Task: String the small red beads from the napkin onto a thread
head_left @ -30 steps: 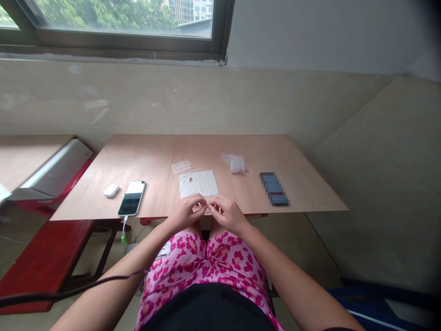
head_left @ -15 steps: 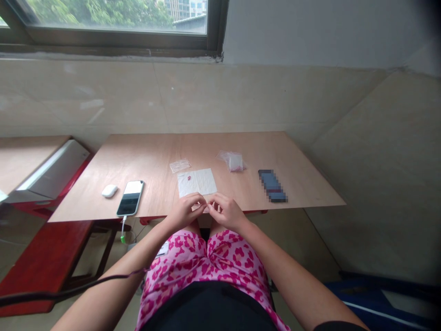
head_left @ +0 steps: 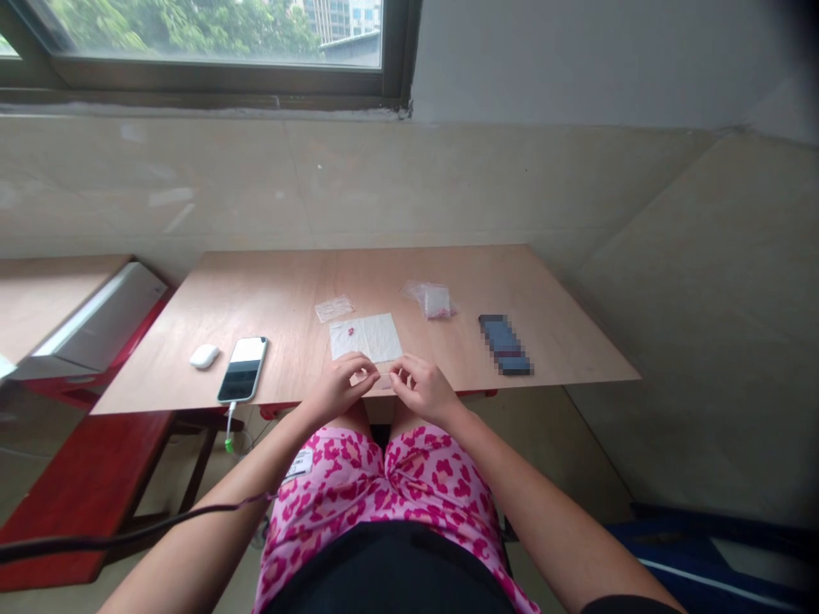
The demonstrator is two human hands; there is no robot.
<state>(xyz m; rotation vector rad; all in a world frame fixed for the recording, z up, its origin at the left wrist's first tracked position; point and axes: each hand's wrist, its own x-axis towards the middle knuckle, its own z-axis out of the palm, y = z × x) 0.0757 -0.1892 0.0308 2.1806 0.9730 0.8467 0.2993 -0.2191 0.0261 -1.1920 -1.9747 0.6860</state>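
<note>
My left hand (head_left: 351, 382) and my right hand (head_left: 417, 385) are at the table's front edge, fingers pinched and facing each other. Between their fingertips stretches a small see-through plastic piece (head_left: 385, 380), perhaps a little bag; the fingers partly hide it. Just beyond my hands lies a white tissue (head_left: 377, 334), creased into squares, with tiny dark-pink pieces (head_left: 351, 332) on its left part. Behind the tissue's upper left corner a flat clear plastic bag (head_left: 333, 309) rests on the table. To the right sits another clear bag (head_left: 437, 302) with something white and some pink bits inside.
On the wooden table (head_left: 269, 281), a phone (head_left: 242, 369) with a white cable plugged in lies at left beside a white rounded case (head_left: 205, 356). A dark, pixelated phone-like object (head_left: 506, 344) lies at right. A red bench (head_left: 83, 495) stands lower left; a tiled wall borders the table's back.
My hands have drawn slightly apart, so the see-through piece between the fingertips now shows more. The things on the table lie as before.
</note>
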